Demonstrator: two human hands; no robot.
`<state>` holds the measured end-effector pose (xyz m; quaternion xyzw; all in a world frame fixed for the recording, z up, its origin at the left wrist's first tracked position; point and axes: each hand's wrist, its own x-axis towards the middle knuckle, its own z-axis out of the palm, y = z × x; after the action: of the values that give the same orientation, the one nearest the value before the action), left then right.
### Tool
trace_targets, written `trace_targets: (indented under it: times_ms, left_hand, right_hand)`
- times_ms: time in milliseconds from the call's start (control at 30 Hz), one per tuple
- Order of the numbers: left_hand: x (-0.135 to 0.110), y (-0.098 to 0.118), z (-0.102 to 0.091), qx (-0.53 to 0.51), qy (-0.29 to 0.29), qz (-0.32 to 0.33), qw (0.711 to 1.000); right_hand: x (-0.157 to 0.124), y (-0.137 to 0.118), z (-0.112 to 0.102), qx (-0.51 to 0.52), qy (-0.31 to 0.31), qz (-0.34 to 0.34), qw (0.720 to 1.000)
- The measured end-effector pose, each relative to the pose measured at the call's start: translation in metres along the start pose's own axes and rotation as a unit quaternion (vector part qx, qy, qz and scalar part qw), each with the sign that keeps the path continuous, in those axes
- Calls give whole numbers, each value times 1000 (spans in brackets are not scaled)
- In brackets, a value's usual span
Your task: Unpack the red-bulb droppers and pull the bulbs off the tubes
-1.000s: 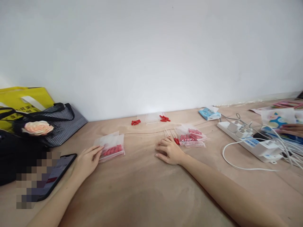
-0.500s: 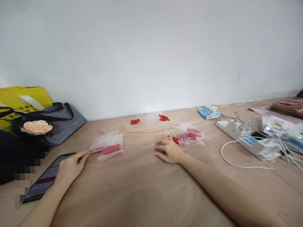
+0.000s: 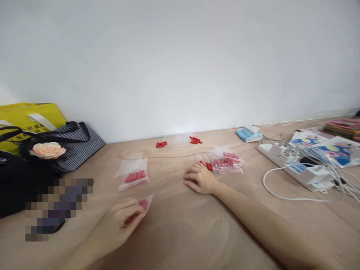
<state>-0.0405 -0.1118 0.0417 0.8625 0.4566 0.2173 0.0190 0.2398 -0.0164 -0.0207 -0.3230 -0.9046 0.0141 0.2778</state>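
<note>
My left hand [image 3: 123,221], blurred by motion, pinches a small clear zip bag [image 3: 148,204] with red pieces inside, held above the table's near left part. Farther off lies a pile of zip bags [image 3: 135,176], the top one holding several red pieces. My right hand [image 3: 201,178] rests on the table with fingers spread loosely and slightly bent. Just beyond its fingers are thin pale sticks with red ends [image 3: 208,165], partly hidden by the hand. Touching these on the right is another stack of zip bags [image 3: 227,163] filled with red pieces.
Against the wall are red-ended sticks [image 3: 195,140], red pieces [image 3: 161,144] and clear bags [image 3: 180,139]. A tissue pack [image 3: 249,135] and a power strip [image 3: 295,167] with tangled cables sit right. Striped [image 3: 84,150] and yellow [image 3: 50,112] bags stand left, near a pixelated patch.
My left hand has moved right and nearer to me, taking a zip bag of red pieces away from the left pile. My right hand has stayed in place.
</note>
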Motion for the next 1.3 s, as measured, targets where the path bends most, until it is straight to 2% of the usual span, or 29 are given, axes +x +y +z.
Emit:
trace_targets:
  times_ms: [33,167,233,333,433,533,700,900,1300]
  left_hand:
    - [8,7,12,-19,-20,28,999]
    - [42,24,58,-38,0,90,995]
    - [57,26,74,-40,0,117,992]
    - [73,23,86,-48,4,148,988]
    - [77,12,89,-60,28,110,992]
    - [72,1,87,-75,43,75,993]
    - [63,0,82,-74,57,72,993]
    - [65,10,87,-63,58,64,994]
    - [71,5,95,-122,38,-100,987]
  right_hand:
    - [-1,-1,-1,8,2,-3,1000]
    - [-6,-5,-7,57,16,-12,998]
    - [-10,-7,-10,80,16,-27,996]
    - [-15,-9,-10,86,7,-40,995]
    - [-16,-8,-3,60,21,-25,998]
    - [-14,-5,5,24,62,-19,998]
    - [-11,-2,14,-2,98,-22,995]
    - [-11,-1,15,32,91,-29,995]
    - [-6,-19,8,-22,92,-49,994]
